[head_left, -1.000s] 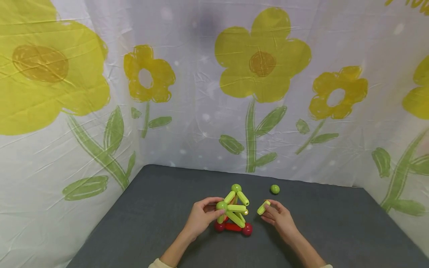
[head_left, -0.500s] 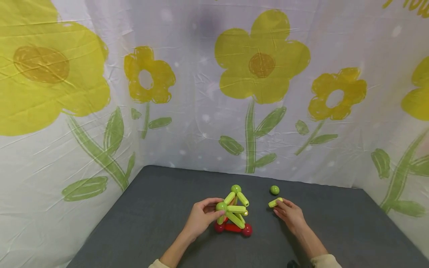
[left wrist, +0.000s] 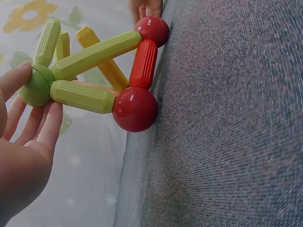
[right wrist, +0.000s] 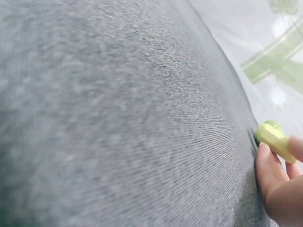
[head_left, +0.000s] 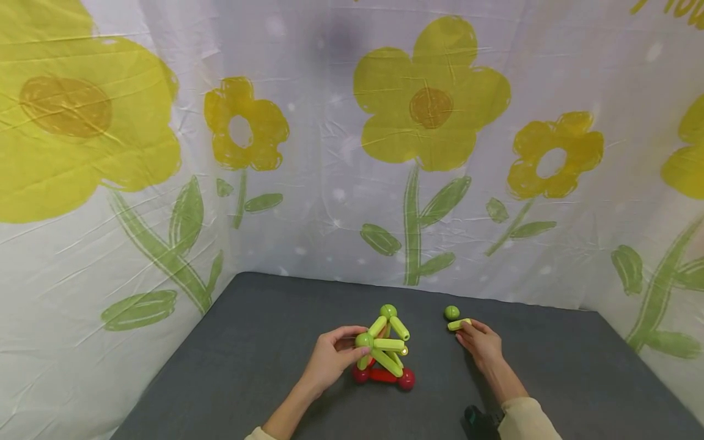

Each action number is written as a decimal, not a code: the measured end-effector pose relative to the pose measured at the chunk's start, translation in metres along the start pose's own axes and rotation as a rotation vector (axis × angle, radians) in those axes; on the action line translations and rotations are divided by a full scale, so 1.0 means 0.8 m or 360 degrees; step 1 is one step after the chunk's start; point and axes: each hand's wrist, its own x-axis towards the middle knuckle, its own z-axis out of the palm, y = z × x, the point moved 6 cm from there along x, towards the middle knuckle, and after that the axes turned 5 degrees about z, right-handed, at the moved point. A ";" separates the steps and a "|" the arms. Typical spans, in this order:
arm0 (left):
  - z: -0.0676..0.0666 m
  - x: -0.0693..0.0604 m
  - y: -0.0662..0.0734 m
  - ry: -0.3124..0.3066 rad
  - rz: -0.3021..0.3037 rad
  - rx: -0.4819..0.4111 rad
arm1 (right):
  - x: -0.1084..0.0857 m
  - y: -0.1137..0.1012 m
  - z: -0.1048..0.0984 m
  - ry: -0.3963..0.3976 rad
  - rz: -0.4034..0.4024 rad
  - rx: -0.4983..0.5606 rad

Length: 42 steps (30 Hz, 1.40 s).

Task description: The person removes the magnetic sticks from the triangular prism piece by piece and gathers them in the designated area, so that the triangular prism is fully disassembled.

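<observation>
My left hand (head_left: 331, 354) pinches a green ball (left wrist: 38, 85) between thumb and fingers. That ball is a corner of a structure of rods and balls standing on the dark table. Yellow-green rods (left wrist: 97, 54) run from it down to red balls (left wrist: 136, 109), and a red rod (left wrist: 143, 65) joins two of these. Another green ball (head_left: 388, 311) tops the structure. Off to the right, my right hand (head_left: 484, 345) pinches a yellow-green rod (head_left: 458, 324) near one end. The rod's free end lies close to a loose green ball (head_left: 452, 313); whether they touch I cannot tell.
The dark grey table (head_left: 275, 330) reaches back to a white cloth (head_left: 319, 244) printed with yellow flowers, which also hangs at both sides. A black object (head_left: 477, 421) shows beside the right sleeve (head_left: 528, 420).
My right hand has moved right and away from the structure, carrying the rod up to the loose green ball. My left hand and the structure have stayed in place.
</observation>
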 end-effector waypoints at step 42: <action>0.000 0.000 0.001 -0.0015 0.0018 0.0000 | 0.008 -0.008 -0.014 0.0283 0.0145 -0.0279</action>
